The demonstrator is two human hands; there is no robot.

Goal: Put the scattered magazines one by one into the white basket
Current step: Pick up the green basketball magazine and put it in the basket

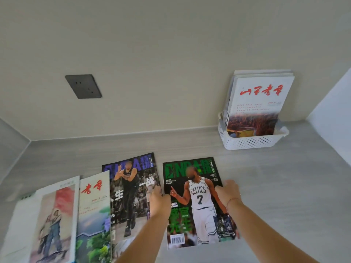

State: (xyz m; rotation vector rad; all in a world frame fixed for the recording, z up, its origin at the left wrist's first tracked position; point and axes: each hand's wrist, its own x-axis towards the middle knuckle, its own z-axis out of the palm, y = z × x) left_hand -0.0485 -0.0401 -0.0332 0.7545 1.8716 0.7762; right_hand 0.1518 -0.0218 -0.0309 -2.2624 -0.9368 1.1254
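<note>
On the grey table [284, 186], left hand [158, 198] and right hand [228, 189] grasping green magazine [197, 204] edges, purple magazine [131, 194] touching left

1. I see bare grey counter [266, 186] between the green magazine [197, 204] and the white basket [252, 142].
2. Upright magazines [256, 103] fill the basket.
3. A wall [330, 111] closes the right side.

Views: one only — the head camera, so no second view shares the scene.
Position: above the near edge of the table [284, 186].
Direction: forward and down, toward the wall [171, 54] behind.
Nearness: close — both forearms run in from the bottom edge.
Lens: wide-angle, the wall socket [83, 86] looks slanted.
</note>
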